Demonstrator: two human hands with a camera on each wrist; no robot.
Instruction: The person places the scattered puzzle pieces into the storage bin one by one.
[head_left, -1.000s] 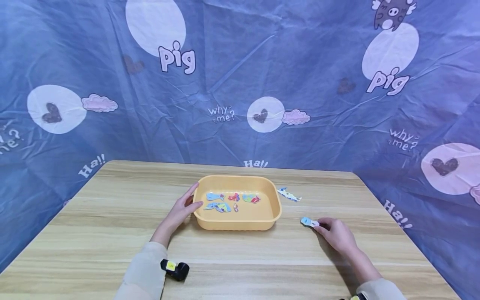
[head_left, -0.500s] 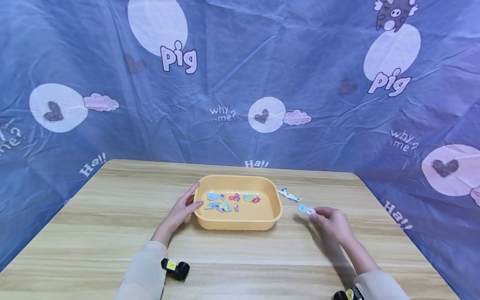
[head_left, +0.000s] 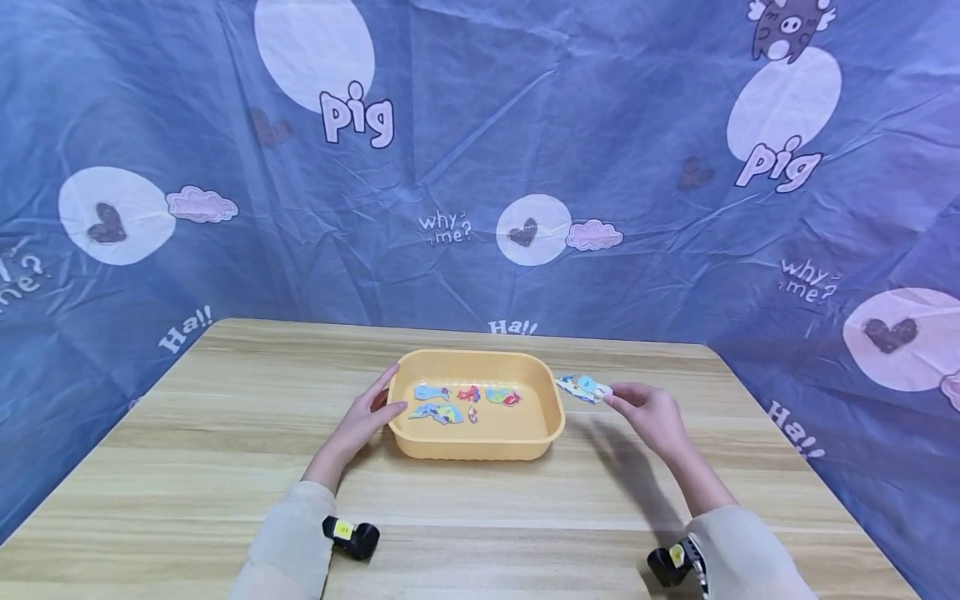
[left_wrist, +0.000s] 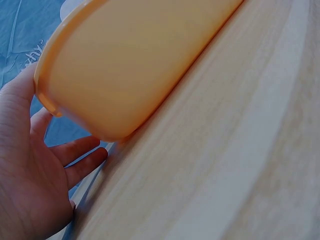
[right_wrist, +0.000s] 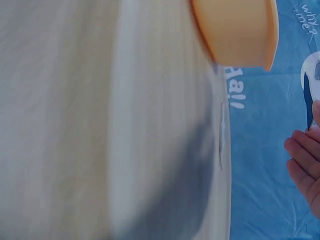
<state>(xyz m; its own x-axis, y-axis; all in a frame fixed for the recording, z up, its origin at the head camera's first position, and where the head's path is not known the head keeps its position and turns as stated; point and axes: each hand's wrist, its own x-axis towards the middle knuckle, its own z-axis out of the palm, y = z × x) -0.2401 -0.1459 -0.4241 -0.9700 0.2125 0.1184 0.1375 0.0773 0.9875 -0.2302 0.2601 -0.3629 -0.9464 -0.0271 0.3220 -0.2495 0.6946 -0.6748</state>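
My left hand (head_left: 362,421) holds the left end of a pale orange plastic tray (head_left: 480,450), its thumb over the rim. In the left wrist view, the fingers (left_wrist: 82,162) lie against the tray's outer wall. To the right of the tray, my right hand (head_left: 651,417) pinches a small light blue and white paper cutout (head_left: 592,386) between thumb and fingertips. The right wrist view shows this cutout (right_wrist: 308,102) edge-on and dark, raised above the table. In the head view it overlaps another cutout (head_left: 567,384), blue, white and yellow, lying beside the tray.
Several colourful paper cutouts lie inside the tray, among them a blue one (head_left: 432,392), a red one (head_left: 469,393) and a green and red one (head_left: 502,397). The wooden table (head_left: 480,525) ends at a blue printed cloth (head_left: 465,167) behind.
My right hand has lifted the light blue cutout from the table, moving it away from me and left until it overlaps the other cutout in view. The left hand stays on the tray.
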